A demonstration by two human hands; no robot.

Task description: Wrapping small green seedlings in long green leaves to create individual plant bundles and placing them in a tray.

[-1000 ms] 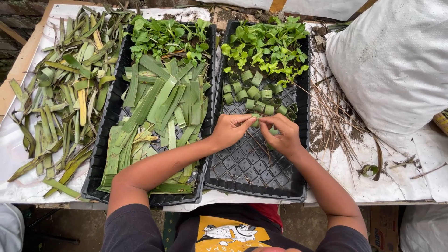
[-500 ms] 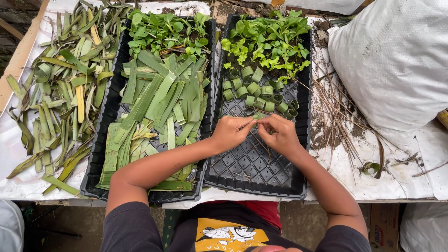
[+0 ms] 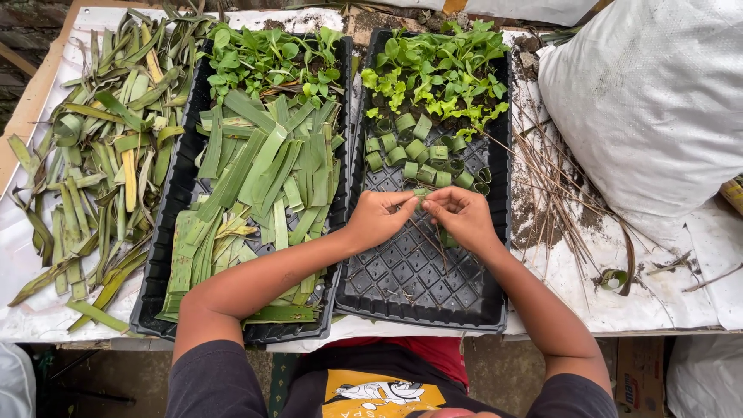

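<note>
Over a black plastic seedling tray on a white-covered table, the left hand and right hand are meeting fingertip to fingertip, both pinching a small green leaf strip between them. Just beyond the strip, a cluster of rolled green leaf cups is sitting in the tray's cells below leafy green seedlings. A second black tray to the left is holding cut flat green leaf strips. A bulging white woven sack is lying at right.

black trays: 2 | hands: 2 | white sacks: 1
</note>
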